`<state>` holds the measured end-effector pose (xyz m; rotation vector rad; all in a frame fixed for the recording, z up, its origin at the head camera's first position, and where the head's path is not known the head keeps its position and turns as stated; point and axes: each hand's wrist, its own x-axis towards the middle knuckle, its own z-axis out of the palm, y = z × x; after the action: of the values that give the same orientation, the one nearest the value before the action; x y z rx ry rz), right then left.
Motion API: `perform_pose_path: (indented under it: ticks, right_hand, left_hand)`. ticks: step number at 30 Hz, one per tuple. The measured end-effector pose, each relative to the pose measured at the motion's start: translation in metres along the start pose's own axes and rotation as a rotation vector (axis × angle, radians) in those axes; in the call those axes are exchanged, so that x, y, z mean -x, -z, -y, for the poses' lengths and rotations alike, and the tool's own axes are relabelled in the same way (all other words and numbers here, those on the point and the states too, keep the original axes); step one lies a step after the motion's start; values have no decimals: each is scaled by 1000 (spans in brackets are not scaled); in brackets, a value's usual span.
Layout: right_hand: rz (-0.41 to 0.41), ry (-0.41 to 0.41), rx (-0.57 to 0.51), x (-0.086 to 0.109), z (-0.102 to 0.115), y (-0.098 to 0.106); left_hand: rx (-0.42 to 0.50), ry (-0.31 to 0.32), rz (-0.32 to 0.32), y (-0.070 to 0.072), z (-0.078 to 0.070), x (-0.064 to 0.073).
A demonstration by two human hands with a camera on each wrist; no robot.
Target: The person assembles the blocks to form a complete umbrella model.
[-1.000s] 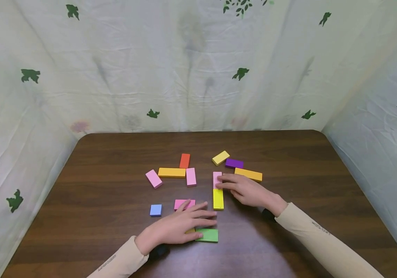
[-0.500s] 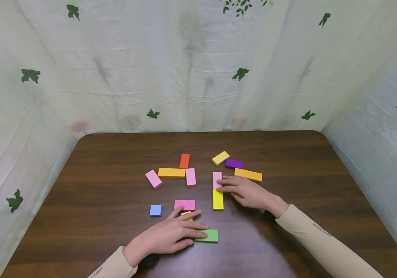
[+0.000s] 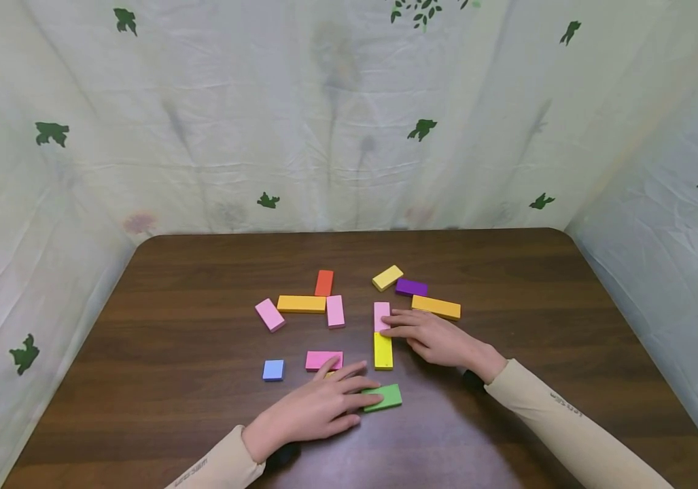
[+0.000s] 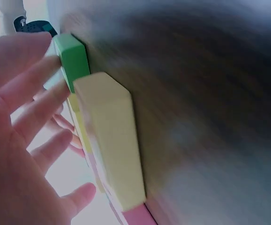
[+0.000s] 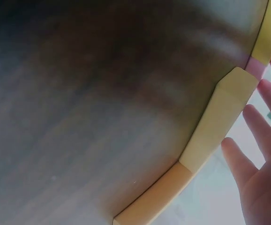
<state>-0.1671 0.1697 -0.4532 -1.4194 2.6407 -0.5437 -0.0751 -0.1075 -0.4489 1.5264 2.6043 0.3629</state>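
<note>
My left hand (image 3: 312, 407) lies palm down with its fingers spread, a fingertip on the left end of a green block (image 3: 388, 397). Under that hand a pale yellow block (image 4: 112, 140) is mostly hidden in the head view but large in the left wrist view. Just beyond its fingers lies a bright pink block (image 3: 319, 360). My right hand (image 3: 437, 338) reaches in from the right with fingers extended. Its fingertips touch a light pink block (image 3: 381, 314), which stands end to end with a bright yellow block (image 3: 383, 353).
Farther back lie red (image 3: 324, 282), orange (image 3: 302, 304) and light pink (image 3: 335, 312) blocks, with another light pink one (image 3: 270, 315) at their left. Pale yellow (image 3: 388, 278), purple (image 3: 412, 288) and orange (image 3: 440, 308) blocks lie back right. A blue square (image 3: 273, 370) sits left.
The green block has slid right and slightly away, and now sits a little angled near the yellow block's front end. My left hand first drew back left, then moved right. My right hand stays put.
</note>
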Motion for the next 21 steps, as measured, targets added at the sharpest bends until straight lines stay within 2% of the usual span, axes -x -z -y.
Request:
perform_pose_path:
  ticks: [5, 9, 15, 21]
  right_hand:
    - [6, -9, -7, 0, 0, 0]
    - [6, -10, -12, 0, 1, 0]
    - [6, -14, -13, 1, 1, 2]
    - [10, -9, -1, 0, 1, 2]
  left_hand:
    - [-28, 21, 15, -1, -1, -8]
    - [-60, 16, 5, -2, -1, -12]
    - [-85, -38, -24, -2, -1, -14]
    - [-89, -80, -24, -4, -1, -15]
